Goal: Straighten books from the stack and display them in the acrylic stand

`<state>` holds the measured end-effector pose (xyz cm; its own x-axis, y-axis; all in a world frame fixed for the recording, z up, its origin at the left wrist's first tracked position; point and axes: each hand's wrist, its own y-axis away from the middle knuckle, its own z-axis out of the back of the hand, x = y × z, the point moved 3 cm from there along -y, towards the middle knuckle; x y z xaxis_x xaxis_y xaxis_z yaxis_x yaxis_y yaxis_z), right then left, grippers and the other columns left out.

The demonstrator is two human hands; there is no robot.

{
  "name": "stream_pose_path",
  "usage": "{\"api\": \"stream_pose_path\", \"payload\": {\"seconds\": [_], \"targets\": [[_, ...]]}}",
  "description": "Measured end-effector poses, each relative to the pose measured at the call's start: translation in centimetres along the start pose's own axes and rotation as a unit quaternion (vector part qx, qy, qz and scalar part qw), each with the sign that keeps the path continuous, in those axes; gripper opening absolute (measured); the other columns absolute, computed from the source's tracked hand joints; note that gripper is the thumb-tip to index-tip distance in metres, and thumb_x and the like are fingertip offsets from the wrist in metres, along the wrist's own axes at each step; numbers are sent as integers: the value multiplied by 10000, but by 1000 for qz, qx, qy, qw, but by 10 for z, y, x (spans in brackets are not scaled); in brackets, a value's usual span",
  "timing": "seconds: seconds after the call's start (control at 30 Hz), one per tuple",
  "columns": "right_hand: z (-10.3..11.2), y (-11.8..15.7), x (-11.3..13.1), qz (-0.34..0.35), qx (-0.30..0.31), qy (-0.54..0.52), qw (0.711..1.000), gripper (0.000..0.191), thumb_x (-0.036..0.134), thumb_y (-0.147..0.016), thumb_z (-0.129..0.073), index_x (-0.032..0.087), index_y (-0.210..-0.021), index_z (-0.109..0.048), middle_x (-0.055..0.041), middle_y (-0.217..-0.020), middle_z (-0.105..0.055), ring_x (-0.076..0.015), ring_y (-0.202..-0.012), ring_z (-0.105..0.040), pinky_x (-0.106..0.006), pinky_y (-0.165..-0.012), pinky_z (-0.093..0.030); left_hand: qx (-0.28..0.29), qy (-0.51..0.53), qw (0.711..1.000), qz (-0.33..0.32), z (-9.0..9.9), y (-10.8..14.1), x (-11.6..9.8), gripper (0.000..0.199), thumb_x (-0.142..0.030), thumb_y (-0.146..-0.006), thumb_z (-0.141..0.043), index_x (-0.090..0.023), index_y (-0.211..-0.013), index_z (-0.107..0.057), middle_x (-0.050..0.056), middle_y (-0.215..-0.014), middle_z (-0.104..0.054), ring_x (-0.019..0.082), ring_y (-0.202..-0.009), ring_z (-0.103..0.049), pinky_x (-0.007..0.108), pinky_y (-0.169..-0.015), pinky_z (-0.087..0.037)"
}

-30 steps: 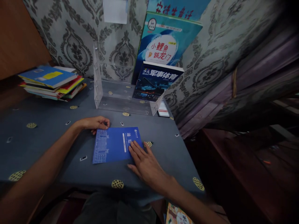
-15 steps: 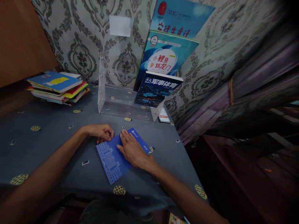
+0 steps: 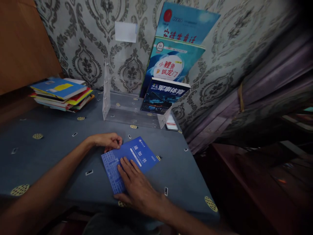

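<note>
A blue booklet [image 3: 144,151] with white characters and "2022" on its cover lies flat on the table, turned at an angle. My right hand [image 3: 134,182] rests palm down over its lower part, fingers stretched out and thumb spread near the bottom corner. The hand hides some of the cover. At the booklet's upper left edge is my left hand [image 3: 109,141], its fingers curled in and their tips against the edge. No object shows inside those curled fingers.
Behind the booklet stands a clear acrylic book rack [image 3: 122,114], with a dark blue book [image 3: 163,96], a teal book [image 3: 181,52] and a light blue book [image 3: 188,23] at its right side. Stacked books [image 3: 62,93] lie at the left. A curtain [image 3: 232,104] hangs right.
My right hand has slid down and toward me over the booklet, uncovering the white title on its cover. My left hand stays curled at the edge.
</note>
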<state>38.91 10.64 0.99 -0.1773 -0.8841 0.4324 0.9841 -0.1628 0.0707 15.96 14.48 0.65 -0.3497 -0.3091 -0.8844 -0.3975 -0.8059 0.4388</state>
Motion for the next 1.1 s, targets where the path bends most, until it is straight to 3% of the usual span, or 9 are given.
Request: {"api": "stream_pose_path", "payload": {"seconds": [0.23, 0.37, 0.5, 0.57, 0.73, 0.87, 1.0, 1.03, 1.1], "targets": [[24, 12, -31, -43, -27, 36, 998, 754, 487, -936, -570, 20, -1496, -380, -251, -1581, -312, -325, -1513, -219, -531, -1242, -205, -32, 41, 999, 12, 4, 0, 2, 372, -471, -711, -750, -196, -821, -526, -40, -602, -602, 112, -483, -559, 200, -447, -438], [26, 24, -51, -57, -75, 69, 993, 675, 411, -948, -571, 65, -1499, -391, -227, -1564, -364, -319, -1493, -284, -551, -1221, -259, -99, 47, 994, -13, -7, -7, -5, 427, -484, -679, -780, -192, -908, -568, -67, -618, -535, 96, -503, -500, 190, -449, -357], [20, 26, -63, -84, -126, 84, 985, 558, 358, -996, -485, 100, -1487, -423, -199, -1540, -421, -289, -1472, -341, -540, -1204, -307, -116, 65, 990, -38, -21, -17, -10, 448, -509, -647, -779, -175, -861, -571, -51, -658, -573, 105, -541, -515, 210, -502, -383], [21, 22, -69, -98, -142, 79, 982, 535, 373, -1009, -450, 101, -1470, -452, -200, -1528, -438, -289, -1459, -367, -546, -1192, -326, -134, 71, 987, -47, -23, -21, -10, 416, -491, -651, -766, -173, -820, -558, -48, -645, -579, 103, -534, -511, 211, -507, -390], [34, 2, -88, -125, -169, 46, 977, 511, 376, -1030, -381, 74, -1420, -515, -209, -1476, -505, -292, -1427, -421, -549, -1188, -327, -247, 120, 961, -42, -23, -29, -5, 333, -452, -718, -681, -204, -797, -475, -81, -578, -515, 92, -484, -477, 200, -482, -386], [42, -19, -103, -124, -171, 25, 977, 488, 353, -1032, -366, 89, -1406, -534, -199, -1463, -524, -286, -1421, -431, -549, -1185, -331, -245, 122, 961, -34, -31, -28, -5, 312, -468, -767, -639, -209, -820, -473, -77, -609, -535, 101, -508, -528, 202, -493, -420], [42, -39, -113, -97, -174, 16, 980, 466, 332, -1027, -371, 128, -1414, -532, -168, -1491, -502, -261, -1443, -400, -536, -1203, -301, -124, 6, 992, 34, -36, -20, -10, 379, -568, -857, -530, -200, -770, -502, -32, -534, -584, 139, -426, -557, 225, -430, -400], [41, -43, -114, -93, -171, 16, 981, 464, 320, -1025, -373, 127, -1417, -529, -166, -1494, -499, -256, -1448, -391, -532, -1206, -296, -119, -50, 991, 46, -35, -18, -11, 399, -569, -896, -467, -200, -747, -500, -23, -515, -582, 141, -410, -552, 230, -431, -398], [40, -49, -115, -89, -159, 21, 983, 465, 299, -1019, -388, 111, -1424, -520, -172, -1501, -488, -252, -1456, -379, -525, -1209, -290, -196, -173, 965, 32, -28, -14, -16, 389, -499, -946, -397, -199, -727, -514, -5, -535, -595, 149, -452, -576, 252, -495, -440]]}}
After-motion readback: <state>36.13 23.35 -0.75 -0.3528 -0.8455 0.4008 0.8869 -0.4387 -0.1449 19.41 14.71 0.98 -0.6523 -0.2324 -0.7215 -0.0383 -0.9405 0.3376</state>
